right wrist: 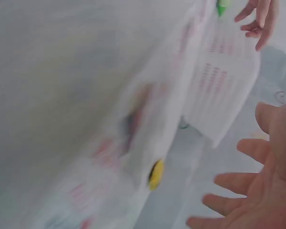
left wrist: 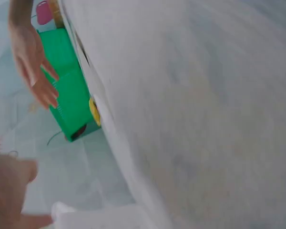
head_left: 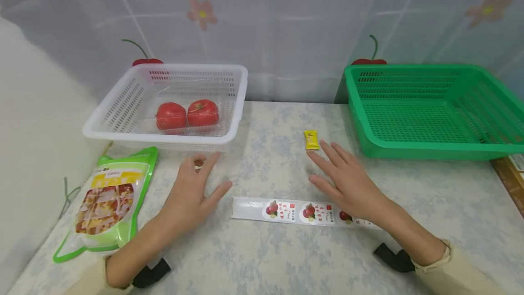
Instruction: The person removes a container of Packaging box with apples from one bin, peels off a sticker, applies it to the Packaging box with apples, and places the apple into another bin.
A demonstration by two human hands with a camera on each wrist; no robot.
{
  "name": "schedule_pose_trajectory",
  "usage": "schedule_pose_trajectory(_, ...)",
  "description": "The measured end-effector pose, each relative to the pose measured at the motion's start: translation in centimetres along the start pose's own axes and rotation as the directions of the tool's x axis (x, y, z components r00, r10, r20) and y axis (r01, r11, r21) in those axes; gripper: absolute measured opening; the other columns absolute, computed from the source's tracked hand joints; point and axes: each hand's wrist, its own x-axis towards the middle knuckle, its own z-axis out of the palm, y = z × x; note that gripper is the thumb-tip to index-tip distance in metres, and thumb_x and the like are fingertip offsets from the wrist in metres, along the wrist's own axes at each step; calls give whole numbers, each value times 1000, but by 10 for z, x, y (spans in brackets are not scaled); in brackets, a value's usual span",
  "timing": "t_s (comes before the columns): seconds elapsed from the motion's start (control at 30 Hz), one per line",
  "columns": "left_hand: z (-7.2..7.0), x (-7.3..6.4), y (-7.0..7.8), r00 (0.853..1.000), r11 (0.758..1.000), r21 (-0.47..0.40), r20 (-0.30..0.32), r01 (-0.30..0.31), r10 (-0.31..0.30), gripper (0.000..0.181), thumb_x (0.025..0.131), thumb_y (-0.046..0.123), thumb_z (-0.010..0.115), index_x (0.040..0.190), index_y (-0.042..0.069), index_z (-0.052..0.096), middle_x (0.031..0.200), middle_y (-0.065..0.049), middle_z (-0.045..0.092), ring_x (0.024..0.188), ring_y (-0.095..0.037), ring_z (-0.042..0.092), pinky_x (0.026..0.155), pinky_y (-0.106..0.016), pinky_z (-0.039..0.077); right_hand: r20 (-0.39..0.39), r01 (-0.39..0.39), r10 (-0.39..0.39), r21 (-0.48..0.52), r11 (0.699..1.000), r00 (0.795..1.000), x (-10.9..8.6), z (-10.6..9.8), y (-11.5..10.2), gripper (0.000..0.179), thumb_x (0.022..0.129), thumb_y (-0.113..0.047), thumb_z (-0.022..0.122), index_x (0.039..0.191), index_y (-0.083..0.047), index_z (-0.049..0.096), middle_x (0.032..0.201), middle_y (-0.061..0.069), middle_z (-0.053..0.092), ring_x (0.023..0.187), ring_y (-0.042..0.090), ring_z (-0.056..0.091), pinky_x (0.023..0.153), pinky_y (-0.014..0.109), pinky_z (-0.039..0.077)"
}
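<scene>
Fingers of the right hand (head_left: 354, 185) spread apart right of centre, just beside a small yellow packet (head_left: 311, 140) and partly covering a label strip (head_left: 296, 212) at lower centre. Left of centre, the left hand (head_left: 188, 195) holds its thumb and forefinger apart near a white basket (head_left: 163, 138), upper left, containing two tomatoes (head_left: 203, 113).

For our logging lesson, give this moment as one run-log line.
left hand: near white basket; right hand: near yellow packet; tomatoes: in white basket; sticker strip: on table
</scene>
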Motion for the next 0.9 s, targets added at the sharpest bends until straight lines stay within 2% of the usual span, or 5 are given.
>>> schedule_pose_trajectory(0.1,-1,12,3,974,932,-326,-98,160,-202,65,96,32,66,150,11,38,115,-15,33,101,-25,45,87,-40,51,-97,35,-19,164,986,995,17,-4,-19,49,101,-32,58,144,-10,51,147,12,46,136,32,41,105,57,37)
schedule_pose_trajectory(0.3,-20,35,4,811,397,-818,136,416,-569,63,102,37,53,154,20,23,138,-10,16,128,-28,31,98,-48,48,-147,59,21,520,852,989,75,-3,-72,44,99,-21,61,140,-5,52,140,7,53,122,23,55,97,40,50)
schedule_pose_trajectory(0.37,-23,40,4,777,295,-861,166,414,-607,56,102,35,54,150,21,29,141,-7,14,133,-27,27,101,-50,45,-108,31,42,599,800,993,101,-2,-87,49,100,-23,59,144,-6,47,145,6,48,127,24,51,100,38,47)
schedule_pose_trajectory(0.6,-24,52,-3,682,178,-932,92,315,-726,39,96,17,66,131,21,49,126,-2,24,120,-19,41,102,-48,45,76,-218,239,727,651,968,194,14,-143,71,98,-36,59,157,-16,23,162,0,18,146,24,23,112,50,31)
schedule_pose_trajectory(0.9,-23,51,-4,677,188,-931,78,311,-732,82,92,12,70,157,31,24,151,-6,9,132,-28,37,107,-44,39,133,-431,499,716,549,856,253,53,-163,85,93,-29,63,160,-20,11,163,16,2,148,38,2,115,60,11)
